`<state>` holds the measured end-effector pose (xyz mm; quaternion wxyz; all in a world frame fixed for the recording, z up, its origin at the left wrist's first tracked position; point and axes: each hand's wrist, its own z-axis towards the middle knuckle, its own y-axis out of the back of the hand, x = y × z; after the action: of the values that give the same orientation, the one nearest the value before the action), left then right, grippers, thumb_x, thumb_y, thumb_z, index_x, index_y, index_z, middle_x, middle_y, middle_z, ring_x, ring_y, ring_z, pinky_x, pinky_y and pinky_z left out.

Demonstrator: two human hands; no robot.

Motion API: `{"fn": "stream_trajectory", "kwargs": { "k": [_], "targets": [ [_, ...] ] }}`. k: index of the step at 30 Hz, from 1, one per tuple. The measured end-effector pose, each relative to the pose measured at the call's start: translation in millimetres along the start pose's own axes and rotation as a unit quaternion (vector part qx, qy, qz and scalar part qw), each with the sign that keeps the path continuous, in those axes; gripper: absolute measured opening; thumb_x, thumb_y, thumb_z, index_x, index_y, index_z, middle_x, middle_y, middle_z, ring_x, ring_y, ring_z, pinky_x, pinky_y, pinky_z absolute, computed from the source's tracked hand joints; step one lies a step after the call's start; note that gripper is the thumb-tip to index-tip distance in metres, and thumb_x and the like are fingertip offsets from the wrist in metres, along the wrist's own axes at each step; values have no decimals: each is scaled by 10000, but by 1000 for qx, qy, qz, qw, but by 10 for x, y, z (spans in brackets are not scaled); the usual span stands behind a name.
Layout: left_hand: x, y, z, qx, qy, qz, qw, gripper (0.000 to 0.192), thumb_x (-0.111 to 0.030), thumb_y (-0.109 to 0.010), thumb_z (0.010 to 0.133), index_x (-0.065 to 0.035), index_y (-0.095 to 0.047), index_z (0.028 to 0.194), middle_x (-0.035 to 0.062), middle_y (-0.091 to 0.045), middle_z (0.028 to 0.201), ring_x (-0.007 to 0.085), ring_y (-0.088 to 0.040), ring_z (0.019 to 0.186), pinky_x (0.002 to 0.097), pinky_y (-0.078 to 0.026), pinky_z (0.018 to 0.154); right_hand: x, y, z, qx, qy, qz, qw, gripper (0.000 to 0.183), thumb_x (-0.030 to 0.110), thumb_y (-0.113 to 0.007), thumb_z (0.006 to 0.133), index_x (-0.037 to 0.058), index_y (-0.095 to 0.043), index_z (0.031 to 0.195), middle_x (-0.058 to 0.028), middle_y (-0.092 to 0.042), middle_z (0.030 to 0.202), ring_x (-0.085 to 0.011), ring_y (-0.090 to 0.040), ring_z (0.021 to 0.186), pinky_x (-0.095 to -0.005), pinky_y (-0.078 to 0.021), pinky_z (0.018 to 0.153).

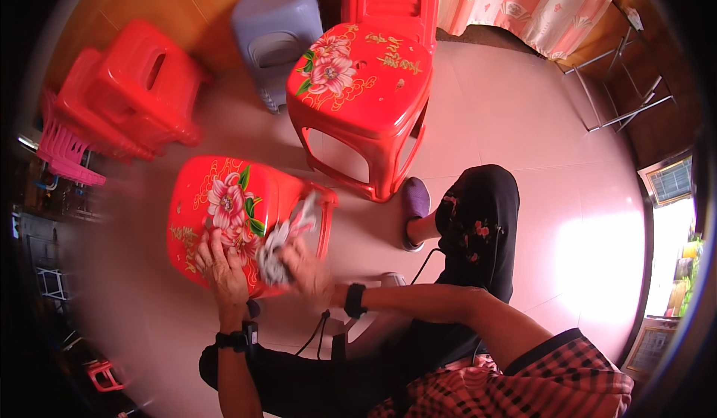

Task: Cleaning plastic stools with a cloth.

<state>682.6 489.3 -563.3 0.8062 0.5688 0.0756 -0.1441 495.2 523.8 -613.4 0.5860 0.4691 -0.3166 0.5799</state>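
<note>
A red plastic stool (187, 194) with a printed flower seat stands low before me at the left. My left hand (223, 272) lies with spread fingers on its seat, near the gold writing. In my right hand (305, 269) is a crumpled grey-and-white cloth (275, 253), held against the seat's side edge by the legs. The hand and cloth are somewhat blurred. Another red plastic stool (386, 101) with a like flower print stands upright just beyond, apart from both hands.
Behind stand a blue-grey plastic stool (277, 15) and a red plastic chair or stool (392, 1). More red stools (148, 82) and a pink plastic item (67, 149) are at the left. A metal folding frame (622, 117) stands right. My purple shoe (415, 205) is near the flowered stool.
</note>
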Motion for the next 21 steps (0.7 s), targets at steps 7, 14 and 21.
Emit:
{"fn": "stream_trajectory", "kwargs": {
  "k": [7, 14, 21],
  "targets": [
    [-66, -11, 28, 21, 12, -2, 1000, 443, -207, -431, 971, -34, -451, 1378, 209, -419, 1378, 390, -377, 1284, 508, -261, 1105, -402, -208, -511, 92, 34, -103, 990, 447, 61, -754, 733, 107, -512, 1107, -94, -472, 1117, -347, -553, 1038, -410, -502, 812],
    [9, 15, -16, 6, -4, -11, 1000, 442, -186, -484, 949, -37, -471, 1365, 206, -420, 1383, 396, -377, 1285, 519, -291, 1092, -743, 259, 485, -166, -7, -6, 986, 450, 188, -745, 755, 43, -522, 1118, -200, -560, 1012, -388, -604, 974, -474, -482, 818],
    [-51, -8, -2, 0, -11, 6, 1000, 428, -168, -474, 952, -15, -473, 1352, 207, -425, 1374, 397, -389, 1273, 512, -291, 1089, -957, 332, 871, -182, -130, 5, 975, 363, 186, -652, 821, 19, -532, 1120, -233, -602, 1017, -422, -595, 944, -486, -484, 822]
  ]
}}
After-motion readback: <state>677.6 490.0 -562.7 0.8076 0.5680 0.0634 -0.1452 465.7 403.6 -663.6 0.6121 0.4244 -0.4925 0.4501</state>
